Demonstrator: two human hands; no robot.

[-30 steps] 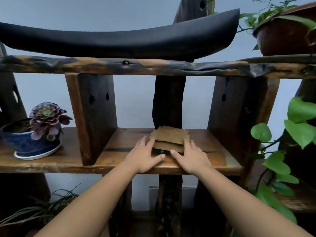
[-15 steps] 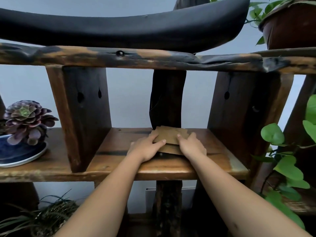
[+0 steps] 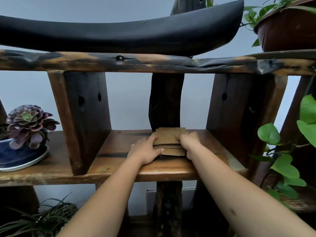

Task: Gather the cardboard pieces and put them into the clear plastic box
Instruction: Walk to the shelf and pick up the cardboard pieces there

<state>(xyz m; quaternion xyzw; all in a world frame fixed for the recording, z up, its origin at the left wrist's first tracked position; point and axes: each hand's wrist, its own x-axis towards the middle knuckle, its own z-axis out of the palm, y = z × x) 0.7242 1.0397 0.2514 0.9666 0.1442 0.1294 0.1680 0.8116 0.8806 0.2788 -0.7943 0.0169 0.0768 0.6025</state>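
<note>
Brown, unevenly stacked cardboard pieces [image 3: 169,139]

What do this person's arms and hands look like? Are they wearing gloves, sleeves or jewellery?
Nothing is worn that shows. The left hand and right hand are bare, with no gloves, rings or watch in view. Both forearms are uncovered up to the picture's lower edge, so no sleeve is seen. The right forearm has a small dark mark.

Head camera faces the wooden shelf [image 3: 171,171] closely, straight on, slightly upward.
</note>
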